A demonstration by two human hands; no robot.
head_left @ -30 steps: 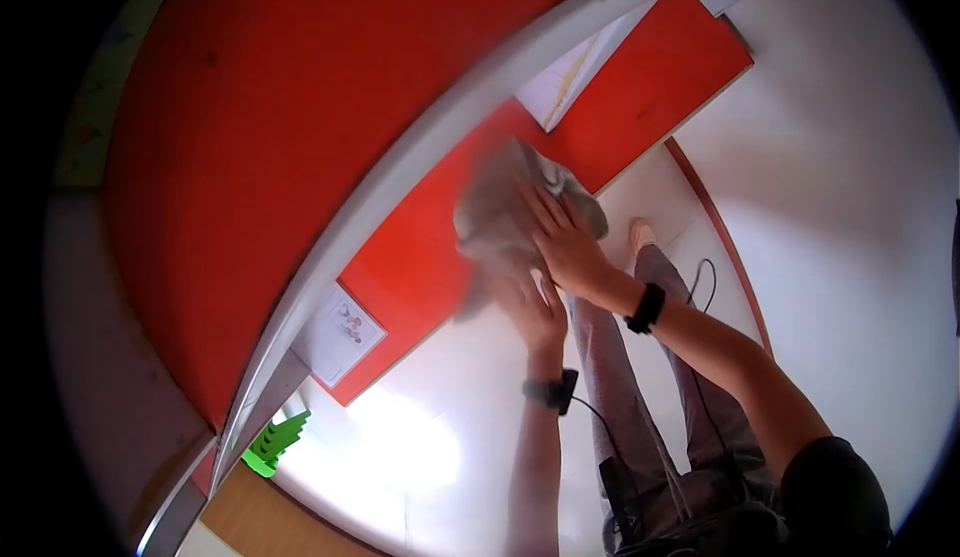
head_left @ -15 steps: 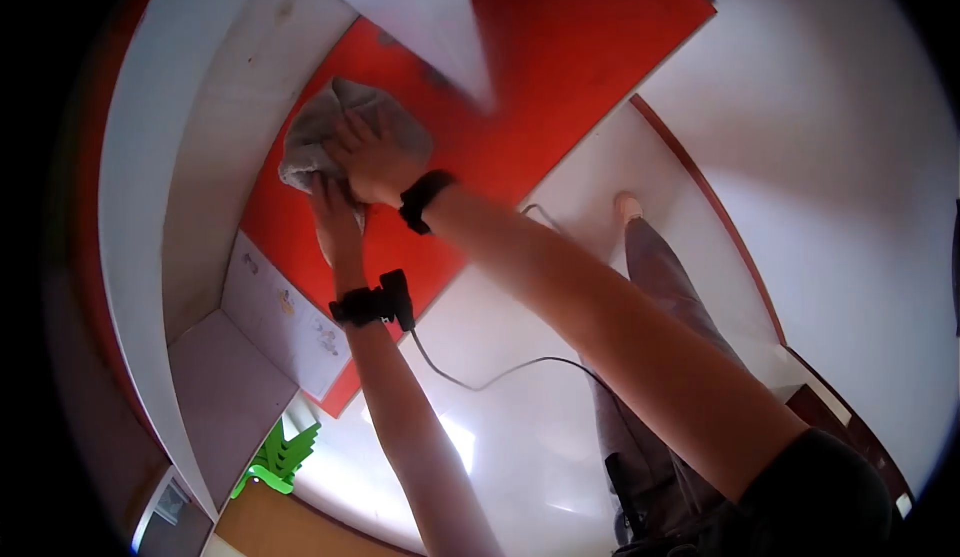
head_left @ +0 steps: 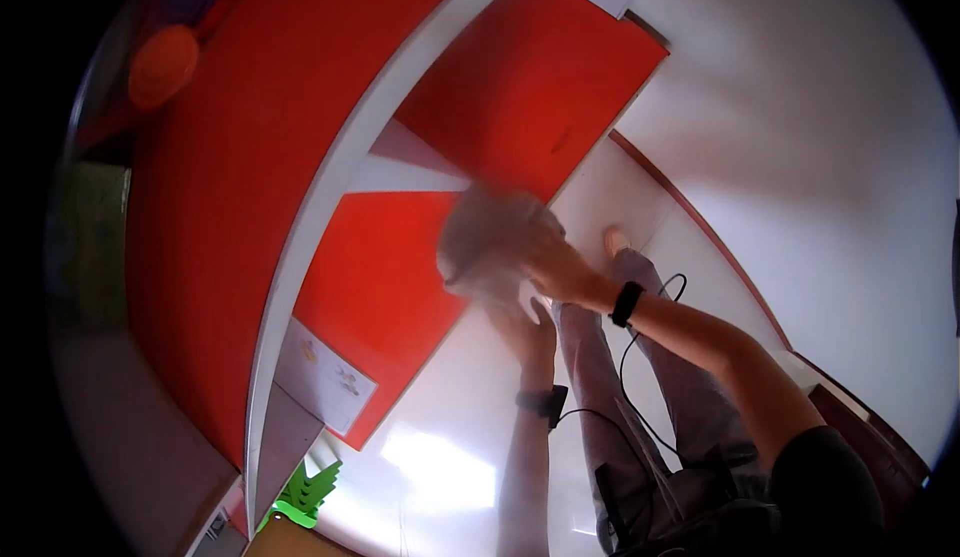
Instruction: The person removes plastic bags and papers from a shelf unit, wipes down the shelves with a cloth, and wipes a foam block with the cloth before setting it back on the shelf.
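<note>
A grey cloth (head_left: 485, 237), blurred by motion, lies over the front edge of the lower red shelf (head_left: 375, 267). My right hand (head_left: 555, 265) presses on the cloth's right side, its fingertips smeared. Just below the cloth, my left hand (head_left: 525, 332) touches its lower edge, with thumb apart and the other fingers blurred or hidden by the cloth. Whether the left fingers grip the cloth cannot be made out. Both wrists wear black bands, and a cable runs from the left one.
A white upright divider (head_left: 410, 174) meets the shelf behind the cloth. The upper red surface's pale curved edge (head_left: 300, 247) overhangs the left. Green stacked objects (head_left: 308, 494) stand at lower left. My legs (head_left: 600, 377) are close below, with a loose cable across them.
From deep on the shelf at the left, both hands and the cloth have come back right and down to its front edge. The view has shifted too.
</note>
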